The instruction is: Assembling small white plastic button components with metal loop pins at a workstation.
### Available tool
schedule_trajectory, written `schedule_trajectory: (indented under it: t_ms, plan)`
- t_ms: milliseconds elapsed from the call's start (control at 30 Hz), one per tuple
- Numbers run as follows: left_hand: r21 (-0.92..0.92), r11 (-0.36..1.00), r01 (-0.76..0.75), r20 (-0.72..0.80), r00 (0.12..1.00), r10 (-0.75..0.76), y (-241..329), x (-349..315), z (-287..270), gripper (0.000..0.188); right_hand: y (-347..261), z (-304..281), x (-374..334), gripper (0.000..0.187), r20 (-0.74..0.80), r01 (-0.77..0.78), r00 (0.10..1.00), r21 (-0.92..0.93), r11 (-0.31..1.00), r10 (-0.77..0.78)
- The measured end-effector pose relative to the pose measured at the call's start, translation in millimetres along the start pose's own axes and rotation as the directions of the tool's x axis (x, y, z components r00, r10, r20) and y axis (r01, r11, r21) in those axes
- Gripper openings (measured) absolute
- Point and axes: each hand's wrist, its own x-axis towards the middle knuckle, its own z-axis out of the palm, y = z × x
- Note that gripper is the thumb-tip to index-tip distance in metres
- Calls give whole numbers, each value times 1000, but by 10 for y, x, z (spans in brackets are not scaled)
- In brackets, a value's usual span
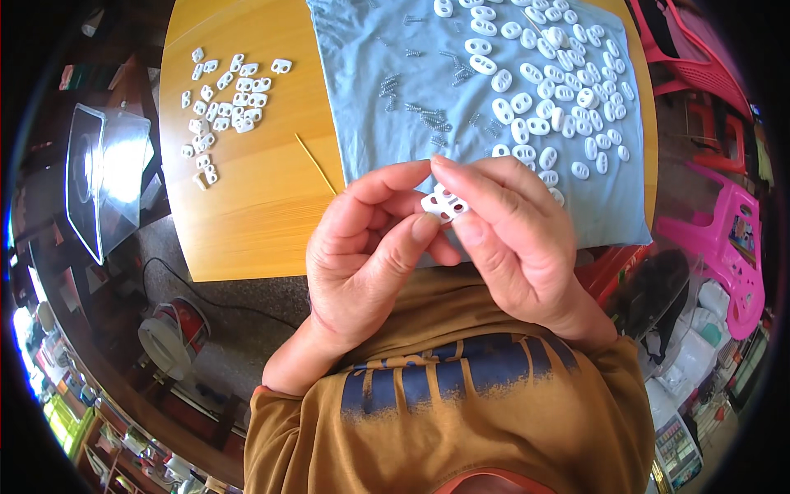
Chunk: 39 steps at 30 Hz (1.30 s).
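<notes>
Both hands meet above the near edge of the table, fingertips closed around a small white plastic cord lock piece with several holes. My left hand pinches its left side between thumb and fingers. From the right, my right hand grips the other side with thumb and forefinger. The fingers cover part of the piece. Beyond them, small metal springs lie scattered on a light blue cloth. Many white oval two-hole pieces spread over the cloth's right side.
Smaller white holed pieces lie in a loose group on the wooden table at left. A thin yellow stick rests near the cloth. Pink plastic stools stand at right; a white-lidded bucket is on the floor at left.
</notes>
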Motion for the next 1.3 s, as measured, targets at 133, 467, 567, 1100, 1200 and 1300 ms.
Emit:
schedule_trajectory:
  t_ms: [133, 467, 567, 1100, 1200, 1300]
  plan:
    - [78, 995, -63, -20, 998, 64, -45, -38, 9, 39, 41, 17, 1, 47, 32, 126, 992, -80, 989, -124]
    - [257, 955, -148, 81, 988, 131, -43, -57, -72, 43, 21, -86, 25, 53, 177, 93, 980, 6, 996, -93]
    - [311, 922, -230, 113, 972, 204, -80, -69, -105, 43, 22, -119, 26, 53, 214, 75, 973, 67, 995, -88]
    - [382, 890, -247, 102, 969, 225, -73, -39, -68, 32, 68, -52, -21, 45, 121, 114, 984, 124, 986, -129]
    - [591, 709, -385, 199, 921, 334, -29, -16, -52, 29, 71, -30, -7, 43, 69, 202, 976, 43, 978, -205]
    - [584, 704, -404, 209, 913, 350, -52, -20, -39, 26, 70, -16, -24, 43, 22, 170, 985, 112, 979, -173]
